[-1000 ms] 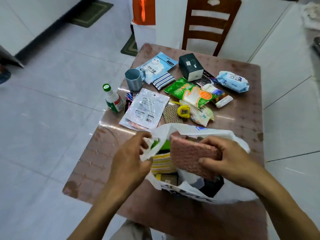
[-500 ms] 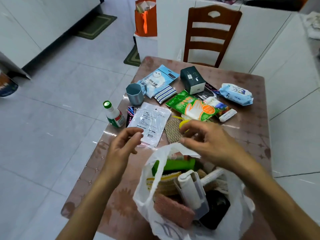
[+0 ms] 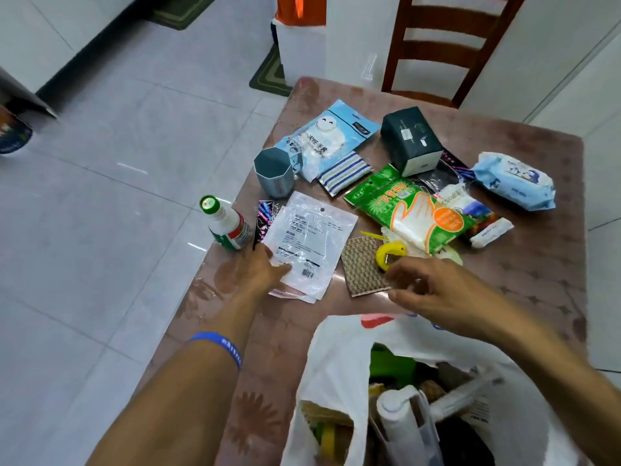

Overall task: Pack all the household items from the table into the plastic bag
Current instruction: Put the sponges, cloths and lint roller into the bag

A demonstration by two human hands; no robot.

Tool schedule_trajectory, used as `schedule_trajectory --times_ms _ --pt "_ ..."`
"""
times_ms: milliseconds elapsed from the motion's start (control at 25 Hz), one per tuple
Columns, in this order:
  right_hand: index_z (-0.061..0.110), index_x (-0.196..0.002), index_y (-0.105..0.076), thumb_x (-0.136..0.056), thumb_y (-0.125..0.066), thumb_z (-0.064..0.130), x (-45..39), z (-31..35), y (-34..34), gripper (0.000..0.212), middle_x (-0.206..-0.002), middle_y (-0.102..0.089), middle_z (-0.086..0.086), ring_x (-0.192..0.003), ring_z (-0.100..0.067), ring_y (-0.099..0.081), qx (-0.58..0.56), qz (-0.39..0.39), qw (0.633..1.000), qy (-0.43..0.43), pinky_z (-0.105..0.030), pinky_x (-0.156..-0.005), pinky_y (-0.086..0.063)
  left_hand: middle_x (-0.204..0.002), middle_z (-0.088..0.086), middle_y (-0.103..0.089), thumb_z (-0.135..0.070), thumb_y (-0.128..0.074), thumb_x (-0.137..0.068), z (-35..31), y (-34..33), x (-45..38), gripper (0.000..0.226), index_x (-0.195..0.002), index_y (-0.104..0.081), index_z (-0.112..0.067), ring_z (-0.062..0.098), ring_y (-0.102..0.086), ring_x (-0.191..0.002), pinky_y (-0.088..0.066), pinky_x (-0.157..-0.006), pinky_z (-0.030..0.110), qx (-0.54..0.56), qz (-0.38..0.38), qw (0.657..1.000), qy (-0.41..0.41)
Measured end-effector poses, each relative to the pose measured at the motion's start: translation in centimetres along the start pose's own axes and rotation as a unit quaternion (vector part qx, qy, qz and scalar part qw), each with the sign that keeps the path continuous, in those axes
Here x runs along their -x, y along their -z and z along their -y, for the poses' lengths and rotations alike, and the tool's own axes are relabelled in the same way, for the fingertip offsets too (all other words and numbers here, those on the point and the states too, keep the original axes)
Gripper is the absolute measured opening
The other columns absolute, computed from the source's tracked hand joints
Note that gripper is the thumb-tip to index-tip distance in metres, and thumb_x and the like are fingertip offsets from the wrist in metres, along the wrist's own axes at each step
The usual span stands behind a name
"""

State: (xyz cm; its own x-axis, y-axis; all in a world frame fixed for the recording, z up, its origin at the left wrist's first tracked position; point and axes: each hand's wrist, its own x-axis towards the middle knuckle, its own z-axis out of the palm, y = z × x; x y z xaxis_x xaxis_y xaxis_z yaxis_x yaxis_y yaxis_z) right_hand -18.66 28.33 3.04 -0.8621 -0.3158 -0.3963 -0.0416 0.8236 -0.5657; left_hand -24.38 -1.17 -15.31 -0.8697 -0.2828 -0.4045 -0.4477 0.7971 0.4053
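Two hands reach over the bench (image 3: 524,264).
The left hand (image 3: 265,270) lies flat, fingers straight, on a clear packet (image 3: 312,243); the right hand (image 3: 433,290) is blurry, fingers loosely bent beside the brown pad (image 3: 361,264).

A green-capped white bottle (image 3: 226,223), a blue-and-white striped cloth (image 3: 344,171), a yellow clip (image 3: 389,255), a white plastic bag (image 3: 336,364).

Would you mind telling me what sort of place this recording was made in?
Probably a home dining or kitchen area: a small table with a patterned cover, a wooden chair beside it, a tiled floor with door mats.
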Motion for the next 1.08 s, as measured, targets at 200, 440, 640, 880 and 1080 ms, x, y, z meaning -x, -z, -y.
schedule_trajectory --times_ms 200,440,640,880,1080 --pt "0.027 -0.104 -0.069 -0.089 -0.068 0.027 -1.3 -1.0 -0.6 0.015 -0.091 -0.069 0.012 -0.080 -0.007 -0.065 -0.061 0.015 0.998 0.003 -0.036 -0.073 -0.054 -0.122 0.010 -0.063 -0.010 -0.081 -0.073 -0.2 -2.4 0.8 0.061 -0.127 -0.053 -0.009 0.028 -0.059 -0.113 -0.044 -0.089 0.030 0.266 -0.007 0.963 0.054" --pt "0.024 -0.096 -0.072 -0.088 -0.071 0.014 -0.5 -1.7 -0.2 0.012 -0.086 -0.074 -0.004 -0.069 -0.013 -0.069 -0.243 0.000 0.969 -0.036 -0.023 -0.060 -0.054 -0.114 0.018 -0.070 -0.011 -0.061 -0.094 -3.6 3.0 5.9 0.016 -0.110 -0.063 -0.010 0.038 -0.072 -0.086 -0.060 -0.076 0.049 0.506 0.075 0.859 0.022" --pt "0.024 -0.121 -0.059 -0.076 -0.081 0.033 1.3 1.1 0.9 0.051 -0.111 -0.073 -0.007 -0.088 -0.022 -0.072 -0.501 -0.055 0.854 -0.127 -0.032 -0.068 -0.058 -0.118 0.021 -0.068 -0.014 -0.070 -0.085 -6.0 10.9 14.3 0.041 -0.123 -0.059 -0.004 0.049 -0.066 -0.101 -0.052 -0.078 0.067 0.580 0.133 0.796 -0.114" --pt "0.009 -0.127 -0.060 -0.078 -0.068 0.009 5.5 4.4 1.7 0.050 -0.112 -0.074 -0.012 -0.097 -0.029 -0.072 -0.704 -0.119 0.700 0.015 -0.043 -0.078 -0.060 -0.111 0.012 -0.074 -0.015 -0.089 -0.061 -8.3 15.0 22.1 0.066 -0.121 -0.063 -0.014 0.035 -0.072 -0.096 -0.060 -0.077 0.044 0.480 0.233 0.818 -0.216" --pt "0.001 -0.136 -0.048 -0.090 -0.057 -0.001 10.0 1.9 2.8 0.048 -0.122 -0.066 -0.017 -0.114 -0.037 -0.063 -0.650 -0.301 0.695 0.072 -0.053 -0.094 -0.053 -0.104 0.001 -0.076 -0.013 -0.086 -0.065 -8.3 13.0 25.3 0.046 -0.104 -0.071 -0.034 0.020 -0.073 -0.094 -0.060 -0.079 0.035 0.428 0.212 0.844 -0.245"
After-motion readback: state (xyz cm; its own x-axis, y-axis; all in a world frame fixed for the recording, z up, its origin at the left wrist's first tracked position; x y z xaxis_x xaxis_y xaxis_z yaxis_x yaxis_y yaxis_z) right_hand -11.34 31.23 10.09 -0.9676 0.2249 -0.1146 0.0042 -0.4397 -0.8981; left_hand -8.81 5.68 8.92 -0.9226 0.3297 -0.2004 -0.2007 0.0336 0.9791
